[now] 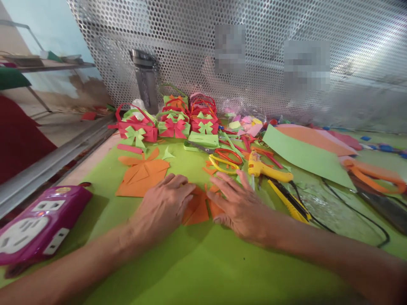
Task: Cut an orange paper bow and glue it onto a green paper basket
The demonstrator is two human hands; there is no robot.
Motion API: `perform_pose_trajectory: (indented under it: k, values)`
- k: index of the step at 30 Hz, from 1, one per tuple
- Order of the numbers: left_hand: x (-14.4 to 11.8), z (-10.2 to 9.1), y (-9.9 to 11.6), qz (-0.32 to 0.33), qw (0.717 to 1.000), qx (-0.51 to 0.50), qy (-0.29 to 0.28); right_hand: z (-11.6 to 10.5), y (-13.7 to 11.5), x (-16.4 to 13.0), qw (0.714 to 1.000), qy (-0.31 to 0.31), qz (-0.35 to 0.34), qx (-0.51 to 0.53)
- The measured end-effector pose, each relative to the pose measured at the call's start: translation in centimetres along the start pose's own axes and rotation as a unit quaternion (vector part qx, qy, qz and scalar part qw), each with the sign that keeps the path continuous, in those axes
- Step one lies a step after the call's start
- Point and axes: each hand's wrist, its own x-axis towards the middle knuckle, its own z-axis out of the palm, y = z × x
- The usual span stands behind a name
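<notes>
Orange foam piece [197, 208], folded and creased, lies flat on the green sheet [197, 262] between the person's two hands, near the middle of the work surface. Left hand [162, 208] rests palm down on its left edge with fingers spread and pressing, not closed around anything. Right hand [237, 205] lies flat on the piece's right side in the same way, fingers extended, gripping nothing.

Just behind the left hand sits a larger orange cut-out [141, 173]. Beyond the right hand lie a yellow glue gun [267, 169], its black cord trailing off to the right, and yellow-handled scissors [222, 164]. Farther back, against the perforated metal screen [254, 55], stands a cluster of red and green foam baskets [173, 123]. A pink power strip [38, 224] sits at the left edge.
</notes>
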Motion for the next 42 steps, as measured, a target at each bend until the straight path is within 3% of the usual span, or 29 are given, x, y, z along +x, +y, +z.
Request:
perform_pose_trajectory:
  k: [9, 13, 19, 25, 28, 30, 32, 34, 36, 39, 42]
  values:
    - [-0.1, -0.4, 0.8, -0.010, 0.999, 0.027, -0.029, -0.3, 0.4, 0.4, 0.996, -0.010, 0.023, 0.086]
    - [-0.1, -0.7, 1.1, -0.011, 0.998, 0.042, -0.039, -0.5, 0.4, 0.4, 0.997, 0.009, 0.035, 0.072]
    - [-0.6, -0.5, 1.3, 0.005, 0.997, 0.078, -0.030, -0.7, 0.0, 0.1, 0.990, 0.076, 0.108, 0.042]
    - [-1.0, -0.4, 1.5, 0.014, 0.998, 0.060, -0.011, -0.7, -0.2, -0.4, 0.992, 0.094, 0.080, 0.003]
    - [-1.2, -0.9, 1.9, -0.004, 1.000, 0.005, -0.015, -0.6, 0.2, 0.0, 0.991, 0.109, 0.058, -0.055]
    - [-1.3, -1.5, 2.2, -0.010, 0.994, -0.100, -0.050, -0.5, 0.6, 0.6, 0.985, 0.131, 0.053, -0.094]
    - [-1.2, -2.1, 2.4, -0.004, 0.963, -0.246, -0.111, -0.5, 1.0, 1.1, 0.981, 0.149, 0.054, -0.113]
    - [-1.0, -2.5, 2.3, -0.006, 0.933, -0.333, -0.136, -0.8, 1.2, 1.3, 0.981, 0.150, 0.060, -0.107]
    - [-0.7, -2.5, 1.8, -0.012, 0.945, -0.316, -0.085, -1.1, 1.0, 1.0, 0.985, 0.130, 0.071, -0.093]
    - [-0.1, -1.8, 0.9, 0.026, 0.979, -0.198, 0.046, -1.7, 0.6, -0.2, 0.988, 0.078, 0.089, -0.096]
    - [0.5, -0.6, 0.4, 0.092, 0.983, -0.137, 0.080, -2.0, 0.6, -1.2, 0.988, 0.044, 0.095, -0.115]
